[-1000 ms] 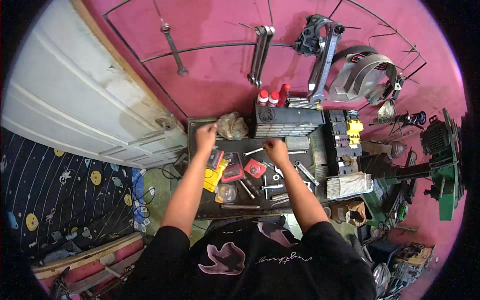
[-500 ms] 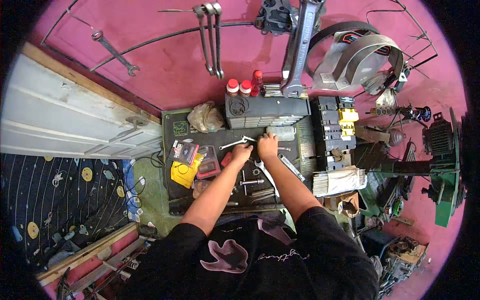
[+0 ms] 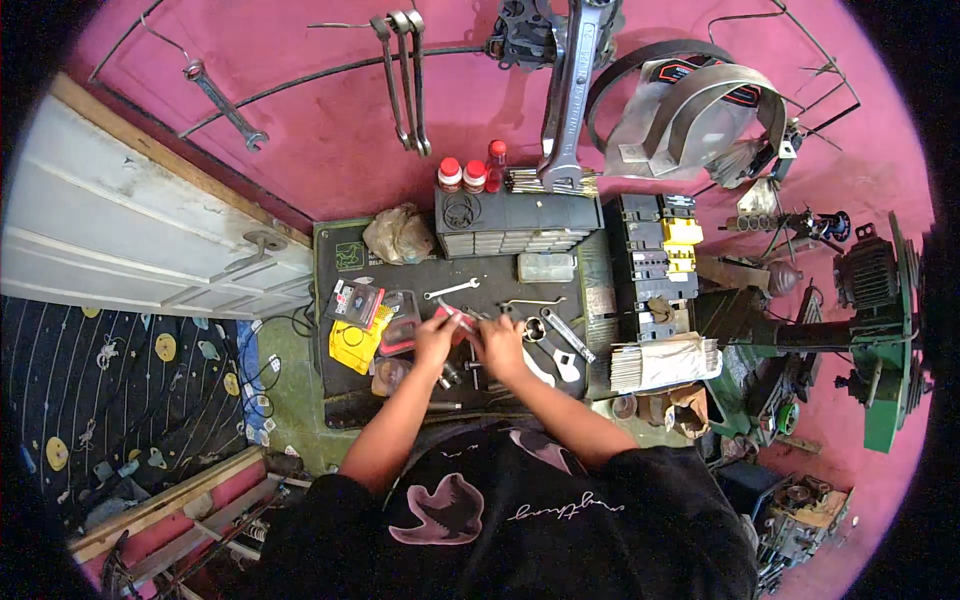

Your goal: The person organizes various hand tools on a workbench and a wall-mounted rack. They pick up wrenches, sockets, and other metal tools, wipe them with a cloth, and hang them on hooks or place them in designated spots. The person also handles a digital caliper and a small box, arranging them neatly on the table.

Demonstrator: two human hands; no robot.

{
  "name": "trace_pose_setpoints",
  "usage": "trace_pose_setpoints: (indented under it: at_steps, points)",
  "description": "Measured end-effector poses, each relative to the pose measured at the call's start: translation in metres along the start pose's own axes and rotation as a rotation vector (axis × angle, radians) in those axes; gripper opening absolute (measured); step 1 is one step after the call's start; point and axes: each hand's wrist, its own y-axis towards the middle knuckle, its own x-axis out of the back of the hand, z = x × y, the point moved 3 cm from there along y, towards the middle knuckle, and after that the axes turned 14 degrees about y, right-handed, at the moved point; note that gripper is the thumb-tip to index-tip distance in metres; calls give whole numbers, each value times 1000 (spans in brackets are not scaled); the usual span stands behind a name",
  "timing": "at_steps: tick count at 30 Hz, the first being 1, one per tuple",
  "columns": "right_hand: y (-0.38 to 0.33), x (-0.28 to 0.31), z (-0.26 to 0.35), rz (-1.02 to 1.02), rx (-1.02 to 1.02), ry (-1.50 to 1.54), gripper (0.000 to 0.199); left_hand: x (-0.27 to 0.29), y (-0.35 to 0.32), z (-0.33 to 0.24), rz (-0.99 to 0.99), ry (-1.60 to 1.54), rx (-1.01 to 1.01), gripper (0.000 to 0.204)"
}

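Left hand (image 3: 434, 338), right hand (image 3: 502, 347) pinch red packet (image 3: 463, 320) between fingers; opened yet, can't tell; wrench (image 3: 453, 289) lies loose.

Two hands (image 3: 433, 340) (image 3: 503, 350), one red packet (image 3: 464, 321) — plus three red-capped bottles (image 3: 474, 178), one door (image 3: 150, 220) and one drawer cabinet (image 3: 522, 214).

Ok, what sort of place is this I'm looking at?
Most likely a small repair workshop: large wrenches hang on the pink wall, a green machine with a motor stands at the right, and a smaller wrench lies on the workbench.
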Motion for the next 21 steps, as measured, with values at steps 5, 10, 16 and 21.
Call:
trace_pose_setpoints:
  at_steps: [5,10,16,21]
  points:
    - [-24,-28,7,207,-132,633,17,50,-39,-3,-126,115,-166,23]
    - [13,-9,62,446,-301,791,23,84,-56,-52,-200,-229,-110,20]
    - [34,16,134,479,-377,1431,31,139,-72,-122,-93,-283,-356,20]
    - [43,21,180,535,-302,1677,33,172,-108,-172,-44,-260,-487,19]
